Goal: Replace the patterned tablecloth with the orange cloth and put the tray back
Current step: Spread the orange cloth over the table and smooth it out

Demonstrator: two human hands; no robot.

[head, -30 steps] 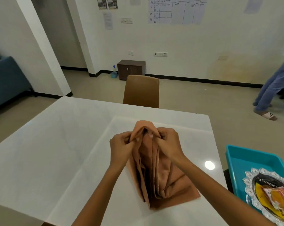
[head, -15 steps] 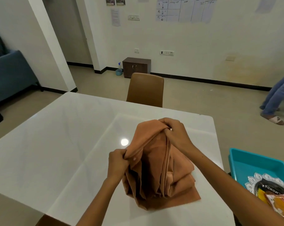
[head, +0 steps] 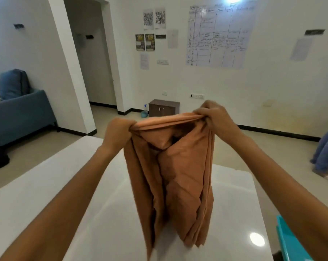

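While both hands point(head: 120, 131) point(head: 215, 117) grip its top edge, the orange cloth point(head: 174, 178) hangs above the white table point(head: 37, 194).

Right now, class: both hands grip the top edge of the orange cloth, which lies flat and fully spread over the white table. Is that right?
Not quite. In the head view the left hand and right hand do grip the orange cloth by its top edge, but it hangs bunched in folds above the white table, not spread.

Two sheets with QR codes point(head: 155, 19) hang on the far wall, scannable squares with no words to make out. The big handwritten chart point(head: 218, 35) beside them has ruled columns and scrawled entries, too blurred to read. The two small posters point(head: 145, 42) are illegible too.
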